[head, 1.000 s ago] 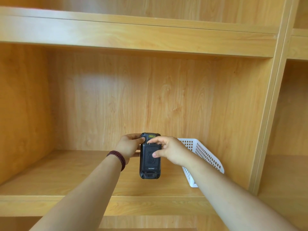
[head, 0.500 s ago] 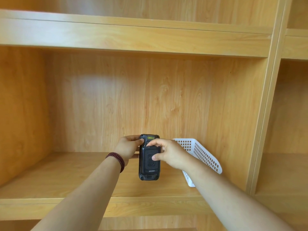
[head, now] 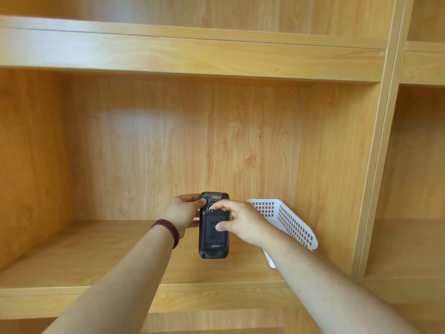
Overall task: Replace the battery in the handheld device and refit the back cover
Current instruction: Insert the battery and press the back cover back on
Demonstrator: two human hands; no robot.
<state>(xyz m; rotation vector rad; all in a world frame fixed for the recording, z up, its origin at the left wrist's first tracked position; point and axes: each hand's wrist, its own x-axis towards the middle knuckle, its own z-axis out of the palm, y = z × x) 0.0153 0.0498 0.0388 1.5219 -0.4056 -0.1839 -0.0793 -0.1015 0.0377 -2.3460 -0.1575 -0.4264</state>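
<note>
A black handheld device (head: 213,249) is held upright in the air in front of the shelf, its back facing me. My left hand (head: 183,214) grips its upper left side, thumb on the top corner. My right hand (head: 240,222) rests on the back cover (head: 210,235), thumb pressing its middle and fingertips at the cover's top edge. The cover lies on the device's back. The battery is not visible.
A white perforated plastic basket (head: 289,222) leans tilted against the cabinet's back wall at the right, partly behind my right forearm. The wooden shelf (head: 96,256) lies under the hands, with a vertical divider (head: 375,189) to the right and a shelf board above.
My right thumb has slid lower onto the middle of the back cover and the fingertips have curled at its top edge. The device stays held in nearly the same place.
</note>
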